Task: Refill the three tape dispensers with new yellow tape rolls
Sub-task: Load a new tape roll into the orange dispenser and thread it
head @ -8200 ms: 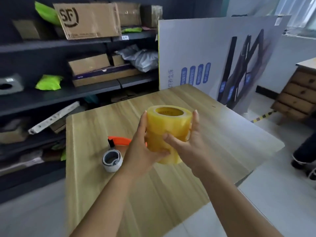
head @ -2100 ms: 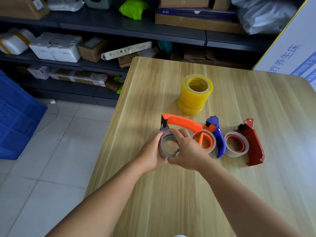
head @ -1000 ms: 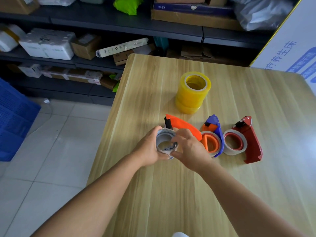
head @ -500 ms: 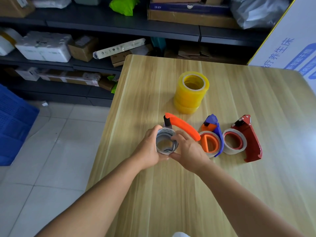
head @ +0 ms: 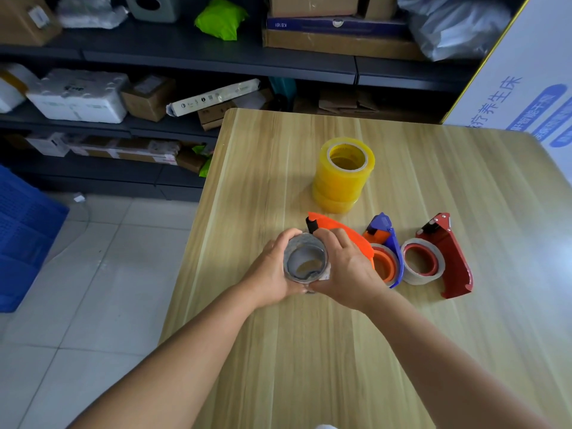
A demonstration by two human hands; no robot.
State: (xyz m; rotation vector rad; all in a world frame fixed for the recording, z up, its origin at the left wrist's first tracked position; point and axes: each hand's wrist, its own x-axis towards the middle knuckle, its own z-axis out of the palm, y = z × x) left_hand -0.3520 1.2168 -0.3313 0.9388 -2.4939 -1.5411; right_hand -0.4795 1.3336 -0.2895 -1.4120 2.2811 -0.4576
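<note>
Lifted since the earlier frame, the grey spent core (head: 305, 262) now tilts clear of the orange dispenser (head: 340, 233). Left hand (head: 272, 270) and right hand (head: 346, 267) curl their fingers round it, likely pulling it free. 3 yellow rolls (head: 342, 174), glossy and stacked, wait mid-counter (head: 309, 351), toward the far edge.
</note>
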